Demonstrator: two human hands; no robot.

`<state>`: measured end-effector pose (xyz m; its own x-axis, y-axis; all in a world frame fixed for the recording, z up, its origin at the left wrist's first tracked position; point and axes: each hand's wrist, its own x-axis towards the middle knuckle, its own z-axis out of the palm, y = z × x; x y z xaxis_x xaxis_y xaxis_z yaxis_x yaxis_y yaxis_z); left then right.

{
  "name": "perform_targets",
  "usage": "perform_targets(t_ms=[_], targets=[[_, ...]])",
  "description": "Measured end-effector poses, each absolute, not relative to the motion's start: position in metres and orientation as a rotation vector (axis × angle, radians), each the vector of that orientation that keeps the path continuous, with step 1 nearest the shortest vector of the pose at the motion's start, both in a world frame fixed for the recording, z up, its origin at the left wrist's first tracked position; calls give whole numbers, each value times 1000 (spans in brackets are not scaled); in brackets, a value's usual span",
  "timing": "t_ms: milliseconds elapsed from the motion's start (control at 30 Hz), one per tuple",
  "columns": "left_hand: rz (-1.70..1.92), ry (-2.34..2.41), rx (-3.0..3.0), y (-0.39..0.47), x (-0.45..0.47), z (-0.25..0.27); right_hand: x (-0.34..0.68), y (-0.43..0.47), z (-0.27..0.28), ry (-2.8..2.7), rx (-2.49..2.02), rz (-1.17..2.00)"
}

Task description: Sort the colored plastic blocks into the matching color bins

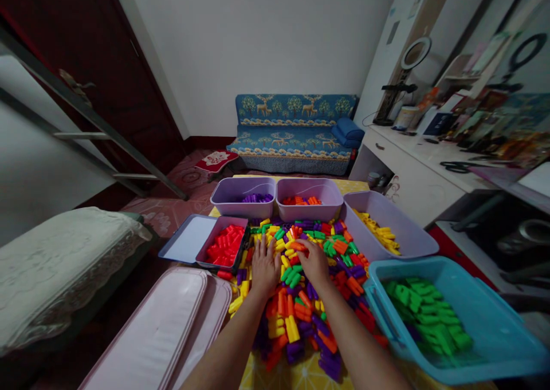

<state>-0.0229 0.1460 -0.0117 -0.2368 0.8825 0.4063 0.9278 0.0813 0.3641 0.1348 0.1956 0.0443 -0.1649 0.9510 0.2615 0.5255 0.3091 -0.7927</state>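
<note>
- Head view: a slim orange plastic piece (297,246) lies on the mixed pile of coloured plastic pieces (291,328) on the yellow-clothed counter (309,373), between both hands, nearer the right hand (314,262).
- Its long axis runs roughly along the counter's far edge; its right end meets the right fingertips, drawn narrow, though I cannot tell whether they grip.
- The left hand (265,264) rests wide, palm down.
- Beyond, at the far edge, stands a lilac plastic tub (307,212).
</note>
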Motion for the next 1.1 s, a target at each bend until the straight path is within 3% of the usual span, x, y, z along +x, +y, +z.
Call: perform_targets(t_ms=[433,700,1100], targets=[[-929,-2246,-1907,145,-23,-12,132,189,50,-1609,-1320,1024],[-908,-2263,-1935,143,-24,-9,154,200,33,-1363,-1515,852],[-880,-2275,-1930,143,-23,-7,163,217,46,-1560,-1501,544]])
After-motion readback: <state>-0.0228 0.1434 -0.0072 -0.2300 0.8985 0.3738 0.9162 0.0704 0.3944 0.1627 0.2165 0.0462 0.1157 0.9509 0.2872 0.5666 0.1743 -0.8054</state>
